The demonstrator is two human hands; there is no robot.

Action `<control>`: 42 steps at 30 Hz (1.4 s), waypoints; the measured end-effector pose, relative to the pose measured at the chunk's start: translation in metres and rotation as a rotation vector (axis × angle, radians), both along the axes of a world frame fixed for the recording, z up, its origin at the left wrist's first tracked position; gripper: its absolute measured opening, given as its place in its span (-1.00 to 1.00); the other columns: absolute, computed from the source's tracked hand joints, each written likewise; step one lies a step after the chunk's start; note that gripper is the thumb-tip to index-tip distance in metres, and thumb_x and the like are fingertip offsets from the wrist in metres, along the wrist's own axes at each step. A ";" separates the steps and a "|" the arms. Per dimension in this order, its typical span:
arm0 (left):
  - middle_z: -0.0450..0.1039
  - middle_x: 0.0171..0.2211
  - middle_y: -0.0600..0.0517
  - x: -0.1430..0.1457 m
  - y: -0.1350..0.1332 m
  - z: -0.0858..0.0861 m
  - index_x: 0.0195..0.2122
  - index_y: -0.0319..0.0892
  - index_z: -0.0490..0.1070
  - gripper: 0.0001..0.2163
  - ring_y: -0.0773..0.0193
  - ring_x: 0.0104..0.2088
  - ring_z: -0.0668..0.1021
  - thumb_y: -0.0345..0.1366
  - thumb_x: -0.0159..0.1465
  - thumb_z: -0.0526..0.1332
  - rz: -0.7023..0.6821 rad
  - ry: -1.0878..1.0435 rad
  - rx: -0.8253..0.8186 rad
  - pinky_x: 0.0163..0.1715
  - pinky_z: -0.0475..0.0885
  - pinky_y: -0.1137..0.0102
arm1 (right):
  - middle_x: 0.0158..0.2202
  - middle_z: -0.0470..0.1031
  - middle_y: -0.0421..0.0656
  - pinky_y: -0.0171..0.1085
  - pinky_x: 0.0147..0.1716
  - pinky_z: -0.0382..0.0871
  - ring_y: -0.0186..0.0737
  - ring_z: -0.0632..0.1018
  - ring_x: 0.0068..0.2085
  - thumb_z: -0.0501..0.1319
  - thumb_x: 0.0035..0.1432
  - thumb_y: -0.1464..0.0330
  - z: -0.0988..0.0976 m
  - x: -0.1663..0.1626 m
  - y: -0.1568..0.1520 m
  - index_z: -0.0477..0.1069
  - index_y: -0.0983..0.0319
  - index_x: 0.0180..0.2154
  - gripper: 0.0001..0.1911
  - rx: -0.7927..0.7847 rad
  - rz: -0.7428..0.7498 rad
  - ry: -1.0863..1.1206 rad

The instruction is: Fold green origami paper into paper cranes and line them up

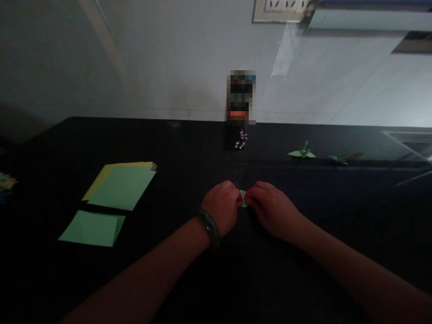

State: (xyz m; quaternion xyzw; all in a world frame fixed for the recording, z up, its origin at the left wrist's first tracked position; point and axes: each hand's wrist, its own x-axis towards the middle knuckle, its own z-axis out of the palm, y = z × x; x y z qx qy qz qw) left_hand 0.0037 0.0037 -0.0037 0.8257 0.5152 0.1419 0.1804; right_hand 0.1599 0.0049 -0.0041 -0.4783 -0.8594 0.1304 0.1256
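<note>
My left hand [223, 206], with a dark bangle on its wrist, and my right hand [270, 208] meet at the middle of the black table [189, 148]. Both are closed in a pinch on a small folded piece of green paper [243, 198], which shows only as a sliver between them. A stack of square paper sheets [122, 185], green on top with yellow beneath, lies to the left. A partly folded green sheet [92, 228] lies nearer, in front of that stack.
Two folded green paper cranes [302, 153] [338, 159] stand at the back right of the table. A blurred dark object [241, 96] with a beaded string [241, 138] sits at the far edge. Coloured papers [6, 182] show at the left edge.
</note>
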 end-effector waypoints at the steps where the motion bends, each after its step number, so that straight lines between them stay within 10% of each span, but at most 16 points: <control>1: 0.38 -0.35 -0.02 0.001 0.000 0.000 -0.41 -0.24 0.43 -0.83 0.26 -0.30 0.44 -0.41 0.20 0.04 0.002 0.006 0.008 -0.24 0.36 0.34 | -0.42 0.34 -0.11 -0.28 -0.32 0.23 -0.24 0.37 -0.34 0.01 0.13 0.51 0.001 -0.001 -0.001 0.39 0.29 -0.42 -0.80 -0.002 -0.007 -0.002; 42: 0.38 -0.35 0.00 0.000 0.003 -0.003 -0.37 -0.20 0.38 -0.86 0.28 -0.33 0.44 -0.48 0.13 0.05 0.079 -0.032 0.050 -0.31 0.35 0.38 | -0.43 0.44 -0.15 -0.34 -0.46 0.21 -0.30 0.44 -0.43 0.06 0.09 0.43 0.000 0.002 0.002 0.40 0.25 -0.39 -0.85 -0.015 -0.165 0.033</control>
